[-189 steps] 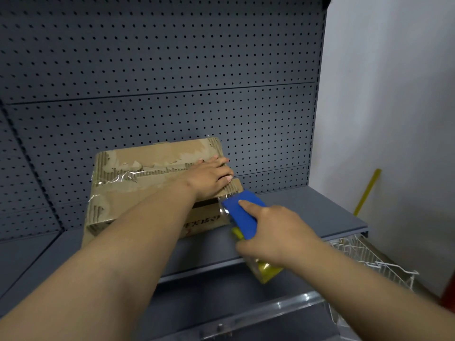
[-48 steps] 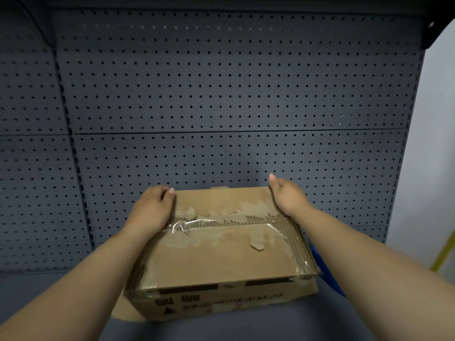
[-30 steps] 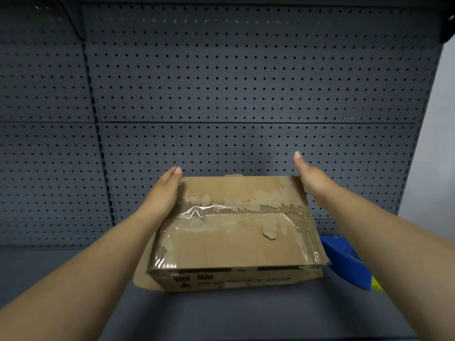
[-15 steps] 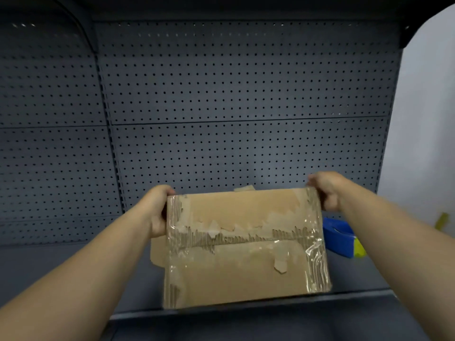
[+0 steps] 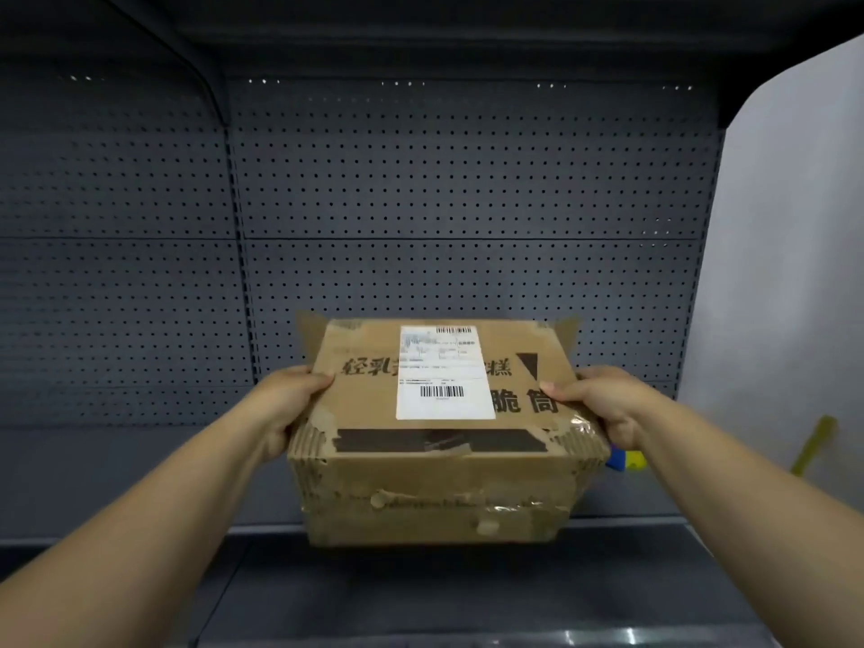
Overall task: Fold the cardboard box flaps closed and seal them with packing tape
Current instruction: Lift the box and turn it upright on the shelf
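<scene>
— two hands on it, yes? where is the cardboard box sitting in the frame?

— both. it fills the lower centre of the frame, held up in front of the shelf; whether its bottom edge touches the shelf lip i cannot tell. the left hand is clamped on the box's left end, thumb over the top edge, fingers wrapped down the side. the right hand is clamped on the right end the same way, thumb lying on the printed face.

— which face is up?

— a face with a white shipping label at its centre, barcodes on it, and black printed characters to either side. a dark strip runs along the near edge of that face. the side turned toward the camera is scuffed, its paper torn, with clear packing tape wrinkled along a seam and around the right corner.

— flaps?

— at the far top corners two brown flaps stick up, one at the left, one at the right.

— anything else nearby?

— just right of the box, under the right wrist, a small blue and yellow object lies on the shelf, mostly hidden. a grey pegboard fills the back, a pale wall stands at the right edge, and a yellow strip leans there, blurred.
</scene>
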`<state>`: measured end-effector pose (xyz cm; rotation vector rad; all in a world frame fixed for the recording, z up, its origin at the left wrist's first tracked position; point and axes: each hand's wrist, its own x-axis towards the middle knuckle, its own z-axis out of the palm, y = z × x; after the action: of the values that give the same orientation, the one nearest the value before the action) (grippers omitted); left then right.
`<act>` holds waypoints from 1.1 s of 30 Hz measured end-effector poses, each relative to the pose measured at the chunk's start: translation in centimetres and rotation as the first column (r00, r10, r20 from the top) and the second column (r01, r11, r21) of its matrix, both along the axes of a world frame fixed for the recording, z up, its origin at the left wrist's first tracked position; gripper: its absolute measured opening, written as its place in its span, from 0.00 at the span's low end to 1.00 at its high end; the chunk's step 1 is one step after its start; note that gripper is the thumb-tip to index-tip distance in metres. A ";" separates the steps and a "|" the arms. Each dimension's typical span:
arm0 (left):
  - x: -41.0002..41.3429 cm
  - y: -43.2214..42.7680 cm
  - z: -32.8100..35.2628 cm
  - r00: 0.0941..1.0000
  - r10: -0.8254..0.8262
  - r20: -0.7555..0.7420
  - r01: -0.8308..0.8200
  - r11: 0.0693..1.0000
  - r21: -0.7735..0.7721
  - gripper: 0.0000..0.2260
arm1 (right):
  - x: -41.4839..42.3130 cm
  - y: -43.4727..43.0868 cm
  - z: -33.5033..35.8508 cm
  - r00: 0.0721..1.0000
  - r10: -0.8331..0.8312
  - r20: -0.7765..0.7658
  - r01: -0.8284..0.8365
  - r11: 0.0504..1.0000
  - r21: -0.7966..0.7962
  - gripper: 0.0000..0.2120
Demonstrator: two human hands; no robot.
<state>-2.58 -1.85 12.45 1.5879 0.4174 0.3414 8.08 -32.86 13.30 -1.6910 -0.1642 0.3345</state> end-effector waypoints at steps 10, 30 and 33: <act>0.0 1.4 -0.6 0.968 -0.080 0.237 0.030 0.978 0.208 0.33 | 0.3 2.6 -2.2 0.963 -0.070 0.259 0.023 0.983 0.180 0.37; 10.4 4.7 -11.2 0.974 0.064 0.219 -0.037 0.992 -0.123 0.38 | 10.6 9.5 -13.6 0.968 -0.247 -0.048 0.250 0.918 0.308 0.53; 11.3 4.9 -11.4 0.973 0.079 0.215 -0.052 0.990 -0.128 0.38 | 11.5 9.5 -14.0 0.969 -0.246 -0.014 0.239 0.927 0.289 0.53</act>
<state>8.69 3.09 1.01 1.4022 0.3139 0.5275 19.61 -23.35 -0.72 -1.4057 -0.0169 0.0990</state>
